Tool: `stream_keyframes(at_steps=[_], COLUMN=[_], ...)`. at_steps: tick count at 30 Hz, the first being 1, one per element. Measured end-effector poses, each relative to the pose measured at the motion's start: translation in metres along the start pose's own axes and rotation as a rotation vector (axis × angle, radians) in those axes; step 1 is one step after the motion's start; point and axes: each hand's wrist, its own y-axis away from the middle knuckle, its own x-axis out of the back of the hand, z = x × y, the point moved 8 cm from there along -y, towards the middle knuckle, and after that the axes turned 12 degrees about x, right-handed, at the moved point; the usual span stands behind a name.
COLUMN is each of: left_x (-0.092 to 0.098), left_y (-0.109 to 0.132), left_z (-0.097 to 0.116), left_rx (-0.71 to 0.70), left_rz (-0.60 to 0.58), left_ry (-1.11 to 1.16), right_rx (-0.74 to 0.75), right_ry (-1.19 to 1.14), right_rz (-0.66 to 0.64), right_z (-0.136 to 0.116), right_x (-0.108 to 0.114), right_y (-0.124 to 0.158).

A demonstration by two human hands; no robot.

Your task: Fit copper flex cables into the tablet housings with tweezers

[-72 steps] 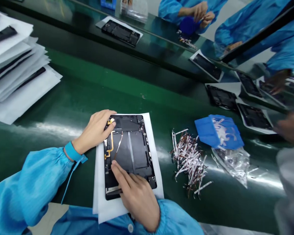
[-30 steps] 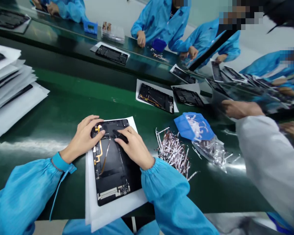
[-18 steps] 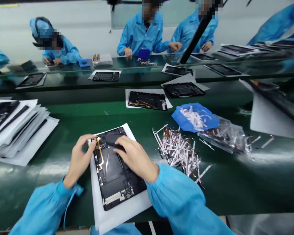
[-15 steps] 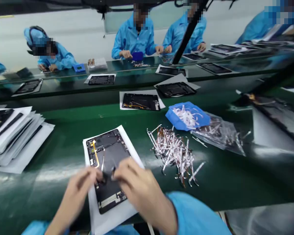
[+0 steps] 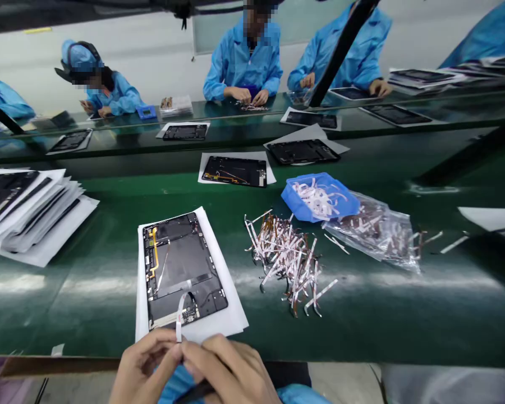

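Note:
My left hand and my right hand meet at the table's front edge. Between their fingertips is a thin flex cable strip with a white face; its upper end curls over the near end of a black tablet housing. Both hands pinch the strip's lower part, which the fingers partly hide. Under my right hand a dark slim object shows, its kind unclear. The housing lies on white paper sheets, with an orange flex cable along its left side.
Right of the housing lies a heap of flex cable strips. Behind it are a blue tray of white strips and a clear plastic bag. A stack of housings and paper stands left. Co-workers sit across the bench.
Both hands have moved from over the housing down toward the table's front edge. The strip now stands up between the fingers, and the housing is uncovered.

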Motion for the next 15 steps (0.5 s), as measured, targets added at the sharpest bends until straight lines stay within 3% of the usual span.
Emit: stream_keyframes(at_steps=[5,13,15], left_x=[0.004,-0.009,-0.01], left_y=[0.016,0.036,0.04], left_z=[0.007,0.045,0.052], left_rx=[-0.154,-0.632,-0.724], left_rz=[0.076,0.137,0.159], left_ry=[-0.221,-0.48,-0.503], right_rx=[-0.014,0.155,0.189], right_ry=[-0.038,0.255,0.317], right_rz=[-0.111,0.138,0.099], right_z=[0.009,-0.01,-0.014], right_x=[0.002,0.019,0.018], right_y=[0.003,-0.007,-0.007])
